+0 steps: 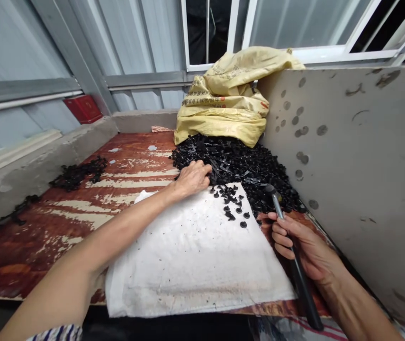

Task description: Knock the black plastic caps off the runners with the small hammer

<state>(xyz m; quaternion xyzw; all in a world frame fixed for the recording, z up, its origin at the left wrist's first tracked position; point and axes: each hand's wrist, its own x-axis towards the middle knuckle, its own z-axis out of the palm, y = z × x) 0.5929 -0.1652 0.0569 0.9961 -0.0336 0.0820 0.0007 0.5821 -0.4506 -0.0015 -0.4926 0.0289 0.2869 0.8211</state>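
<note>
My left hand reaches forward, its fingers curled into the near edge of a big heap of small black plastic parts. What the fingers hold is hidden. My right hand is wrapped round the dark handle of a small hammer, whose head rests at the pile's right side. A white cloth pad lies between the hands, with several loose black parts at its far end.
A yellow sack slumps behind the heap. A grey board walls off the right side. The worn red-brown tabletop carries strings of black parts at left, beside a concrete ledge. A red box sits at the back left.
</note>
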